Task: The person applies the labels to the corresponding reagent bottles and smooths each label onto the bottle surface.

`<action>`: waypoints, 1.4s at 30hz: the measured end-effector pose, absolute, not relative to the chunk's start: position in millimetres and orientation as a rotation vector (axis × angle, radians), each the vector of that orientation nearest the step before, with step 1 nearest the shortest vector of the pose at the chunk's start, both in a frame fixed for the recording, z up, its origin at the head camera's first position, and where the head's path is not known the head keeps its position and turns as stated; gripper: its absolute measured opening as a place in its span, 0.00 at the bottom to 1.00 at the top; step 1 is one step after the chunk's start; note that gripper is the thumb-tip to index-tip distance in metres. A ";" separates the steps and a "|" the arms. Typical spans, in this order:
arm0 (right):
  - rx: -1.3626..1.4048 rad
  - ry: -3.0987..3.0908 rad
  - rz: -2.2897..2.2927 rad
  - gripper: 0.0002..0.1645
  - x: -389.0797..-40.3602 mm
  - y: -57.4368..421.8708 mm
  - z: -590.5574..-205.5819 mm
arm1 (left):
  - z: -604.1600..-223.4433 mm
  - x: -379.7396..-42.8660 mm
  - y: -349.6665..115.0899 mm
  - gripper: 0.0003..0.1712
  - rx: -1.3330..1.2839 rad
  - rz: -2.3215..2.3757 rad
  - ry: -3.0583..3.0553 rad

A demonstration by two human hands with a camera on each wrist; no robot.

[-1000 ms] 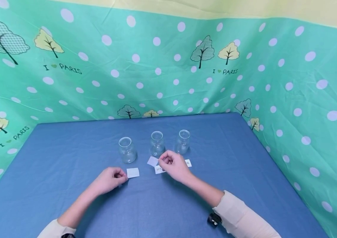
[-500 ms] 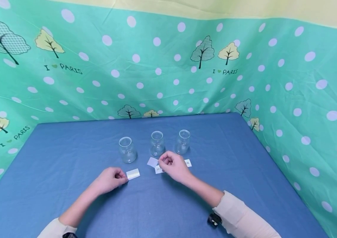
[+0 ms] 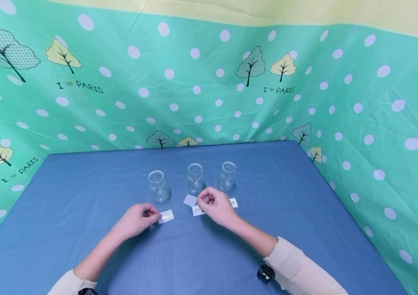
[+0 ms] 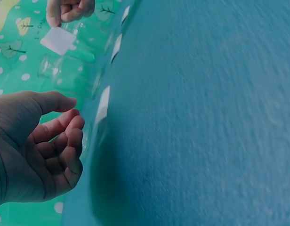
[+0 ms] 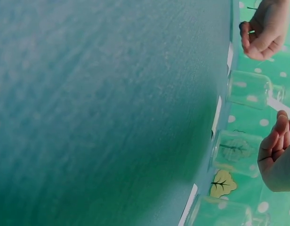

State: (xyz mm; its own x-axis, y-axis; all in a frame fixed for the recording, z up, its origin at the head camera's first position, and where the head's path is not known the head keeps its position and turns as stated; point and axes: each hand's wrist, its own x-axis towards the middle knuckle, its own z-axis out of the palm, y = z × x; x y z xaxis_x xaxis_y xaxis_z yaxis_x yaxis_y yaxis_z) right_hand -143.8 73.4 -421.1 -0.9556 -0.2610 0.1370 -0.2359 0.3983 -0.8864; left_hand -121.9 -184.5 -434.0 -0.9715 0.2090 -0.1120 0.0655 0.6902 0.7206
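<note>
Between thumb and fingertips, my right hand (image 3: 218, 207) pinches a small blank white paper label (image 3: 190, 200), held above the table in front of the middle glass jar (image 3: 195, 180). My left hand (image 3: 138, 220) hovers just beside another white label (image 3: 166, 216), which lies on the table before the left glass jar (image 3: 159, 187). In the left wrist view its fingers (image 4: 75, 134) are loosely curled, with nothing seen between thumb and index. Two more labels with dark characters lie on the table: a middle label (image 3: 197, 210), partly behind the right hand, and a right label (image 3: 233, 202).
A third glass jar (image 3: 227, 177) stands at the right of the row; all three are upright and lidless. Blue cloth (image 3: 267, 172) covers the table. A green dotted curtain (image 3: 179, 82) closes off the back and sides.
The label by my left hand has gone from raised to lying flat. The left hand has let go of it and lifted slightly. My right hand stays still with its label.
</note>
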 end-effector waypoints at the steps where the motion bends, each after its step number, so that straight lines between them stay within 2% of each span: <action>1: -0.466 2.612 -1.643 0.04 -143.5 73.1 -421.1 | -433.4 -122.0 -183.7 0.07 0.222 1.149 2.720; 12: -0.571 2.677 -1.593 0.03 -142.3 67.9 -423.0 | -424.1 -121.7 -171.1 0.08 0.199 1.265 2.703; 22: -0.854 2.859 -1.406 0.02 -136.0 57.5 -425.1 | -421.9 -119.8 -162.0 0.12 0.176 1.409 2.568; 42: -1.173 3.128 -1.035 0.03 -129.9 50.7 -430.5 | -422.7 -119.3 -161.7 0.18 0.104 1.556 2.370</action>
